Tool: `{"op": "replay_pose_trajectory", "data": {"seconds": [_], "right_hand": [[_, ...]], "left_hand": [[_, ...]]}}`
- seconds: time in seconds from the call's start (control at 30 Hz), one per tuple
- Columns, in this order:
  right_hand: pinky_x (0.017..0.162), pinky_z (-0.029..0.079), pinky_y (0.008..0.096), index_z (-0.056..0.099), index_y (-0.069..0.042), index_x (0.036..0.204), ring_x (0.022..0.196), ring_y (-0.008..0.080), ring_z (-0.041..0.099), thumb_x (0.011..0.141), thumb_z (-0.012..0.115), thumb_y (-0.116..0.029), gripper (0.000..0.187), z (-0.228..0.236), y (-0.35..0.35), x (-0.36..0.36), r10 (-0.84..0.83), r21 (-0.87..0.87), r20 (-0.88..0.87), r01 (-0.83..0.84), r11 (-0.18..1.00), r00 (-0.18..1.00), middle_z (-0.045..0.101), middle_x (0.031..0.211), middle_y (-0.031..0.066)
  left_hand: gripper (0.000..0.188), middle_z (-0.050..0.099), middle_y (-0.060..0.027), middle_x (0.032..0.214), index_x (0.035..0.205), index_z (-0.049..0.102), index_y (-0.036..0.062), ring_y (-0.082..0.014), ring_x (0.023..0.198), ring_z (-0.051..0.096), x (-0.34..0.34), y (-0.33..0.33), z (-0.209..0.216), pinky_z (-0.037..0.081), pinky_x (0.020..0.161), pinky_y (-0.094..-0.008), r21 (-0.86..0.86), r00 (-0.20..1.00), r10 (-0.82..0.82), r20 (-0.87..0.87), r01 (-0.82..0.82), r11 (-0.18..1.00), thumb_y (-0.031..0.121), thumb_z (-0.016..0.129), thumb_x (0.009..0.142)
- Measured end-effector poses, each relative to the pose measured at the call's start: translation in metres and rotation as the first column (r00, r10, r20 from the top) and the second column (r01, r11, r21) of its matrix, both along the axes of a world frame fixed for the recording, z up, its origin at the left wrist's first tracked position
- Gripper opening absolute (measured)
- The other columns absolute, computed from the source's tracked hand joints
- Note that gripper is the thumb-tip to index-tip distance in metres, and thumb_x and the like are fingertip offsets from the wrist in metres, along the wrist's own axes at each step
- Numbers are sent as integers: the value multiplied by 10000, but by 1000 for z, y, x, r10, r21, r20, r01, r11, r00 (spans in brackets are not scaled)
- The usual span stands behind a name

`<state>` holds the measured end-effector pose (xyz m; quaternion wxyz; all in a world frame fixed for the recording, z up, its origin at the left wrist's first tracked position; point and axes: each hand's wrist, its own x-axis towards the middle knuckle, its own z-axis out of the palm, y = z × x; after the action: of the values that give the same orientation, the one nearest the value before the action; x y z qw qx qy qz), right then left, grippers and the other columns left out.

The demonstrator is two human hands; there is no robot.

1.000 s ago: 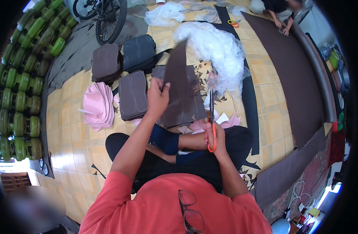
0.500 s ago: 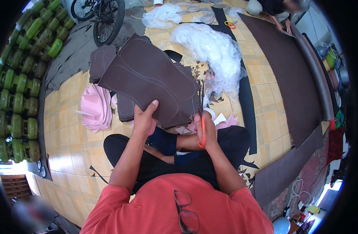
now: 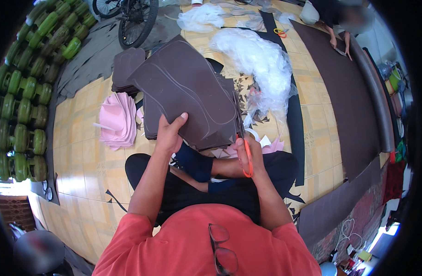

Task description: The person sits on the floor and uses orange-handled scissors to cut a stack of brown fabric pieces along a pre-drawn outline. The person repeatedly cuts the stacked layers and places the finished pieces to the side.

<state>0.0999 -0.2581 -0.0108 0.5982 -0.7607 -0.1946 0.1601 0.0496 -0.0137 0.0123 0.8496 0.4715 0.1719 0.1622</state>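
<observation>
My left hand [image 3: 170, 135] grips the near edge of a dark brown sheet [image 3: 183, 83], thumb on top. Pale curved outlines are drawn on the sheet, which is held tilted over a stack of brown cut pieces [image 3: 152, 118]. In my right hand [image 3: 258, 158] is a pair of scissors [image 3: 250, 161] with orange handles. Their dark blades point away from me, at the sheet's right edge; whether they are cutting into it I cannot tell. Left of the sheet lie a smaller brown stack [image 3: 128, 62] and a pile of pink pieces [image 3: 116, 120].
Crumpled clear plastic [image 3: 261, 60] and brown scraps lie beyond the scissors. At the right, a co-worker's hands [image 3: 340, 46] rest on a long brown sheet [image 3: 333, 92] beside a roll [image 3: 374, 96]. Green gas cylinders [image 3: 22, 110] line the left; a bicycle [image 3: 137, 23] stands behind.
The view has shifted slightly. The sheet's right edge and the scissor blades have come closer together. The co-worker's hands have moved a little nearer along the long sheet.
</observation>
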Motion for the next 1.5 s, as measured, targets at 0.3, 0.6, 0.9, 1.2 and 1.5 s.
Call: {"op": "replay_pose_trajectory", "data": {"seconds": [0.3, 0.6, 0.9, 1.2, 1.5], "right_hand": [[607, 451, 362, 539, 20, 842, 648, 261, 569, 965, 528, -418, 455, -30, -11, 10, -113, -83, 86, 120, 989, 990, 562, 696, 164], [612, 440, 369, 503, 20, 956, 664, 301, 545, 964, 523, -354, 375, -5, -11, 22, -75, -46, 203, 86, 995, 976, 554, 751, 171], [552, 368, 369, 440, 11, 777, 582, 246, 405, 945, 580, -351, 423, -8, -21, 23, -18, -35, 229, 27, 999, 973, 415, 621, 137], [546, 378, 288, 526, 8, 815, 589, 106, 423, 935, 615, -334, 374, 6, -38, 24, 91, -96, -97, -101, 990, 991, 448, 619, 40], [631, 371, 206, 477, -49, 861, 699, 62, 444, 849, 599, -96, 131, -39, -11, 22, -55, 391, -378, 213, 895, 924, 506, 845, -2]], "left_hand": [[396, 645, -100, 1009, 1149, 582, -27, -203, 940, 620, -12, 29, 8, 502, 849, -347, 82, 955, -185, -233, 209, 974, 12, 657, 763], [412, 657, -58, 945, 1100, 643, -33, -163, 903, 604, -27, 18, 22, 453, 857, -273, 143, 812, -371, -452, 476, 868, 54, 662, 698], [434, 666, -54, 936, 1083, 658, -34, -160, 904, 599, -28, 40, 25, 445, 865, -266, 225, 774, -415, -479, 565, 794, 87, 673, 667], [499, 670, -72, 970, 1140, 646, -28, -163, 923, 597, -23, 93, 29, 439, 876, -269, 281, 697, -385, -605, 639, 716, 93, 691, 658], [541, 624, -129, 1173, 1254, 556, -51, -232, 1046, 604, -34, 73, -13, 456, 958, -364, -394, 739, -646, -191, 545, 740, 360, 639, 913]]}}
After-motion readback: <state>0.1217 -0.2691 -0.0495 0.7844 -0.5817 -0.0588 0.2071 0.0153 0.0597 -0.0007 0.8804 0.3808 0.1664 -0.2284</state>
